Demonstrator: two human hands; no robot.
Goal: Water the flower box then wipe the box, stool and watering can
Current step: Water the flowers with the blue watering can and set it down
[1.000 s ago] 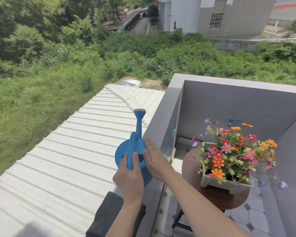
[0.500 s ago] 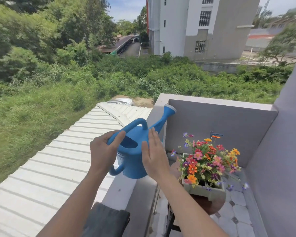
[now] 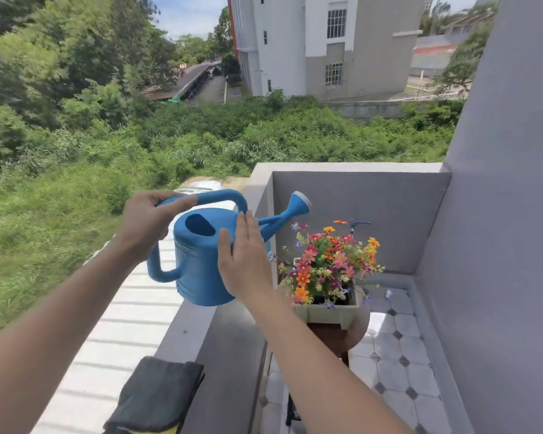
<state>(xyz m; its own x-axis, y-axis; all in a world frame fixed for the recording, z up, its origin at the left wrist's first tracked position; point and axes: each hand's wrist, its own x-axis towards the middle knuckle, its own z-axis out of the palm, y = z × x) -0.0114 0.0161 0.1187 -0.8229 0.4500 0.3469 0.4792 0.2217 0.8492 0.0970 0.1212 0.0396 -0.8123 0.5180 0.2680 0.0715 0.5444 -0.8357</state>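
I hold a blue watering can (image 3: 198,264) in the air over the balcony wall's ledge, its spout pointing right toward the flowers. My left hand (image 3: 146,222) grips the can's top handle. My right hand (image 3: 243,261) lies flat with fingers straight against the can's right side. To the right and lower stands a pale green flower box (image 3: 326,311) full of colourful flowers, resting on a round dark wooden stool (image 3: 333,338). A dark grey cloth (image 3: 157,396) lies folded on the ledge at the bottom, apart from both hands.
The grey balcony ledge (image 3: 226,339) runs from bottom centre up to a corner. Grey walls close the balcony at the back and right. A blue tap (image 3: 356,224) sticks out of the back wall. The floor is tiled. A white corrugated roof (image 3: 116,339) lies beyond the ledge.
The can has been lifted off the ledge and turned so its spout points right toward the flowers. My left hand moved onto the top handle. The view has tilted upward.
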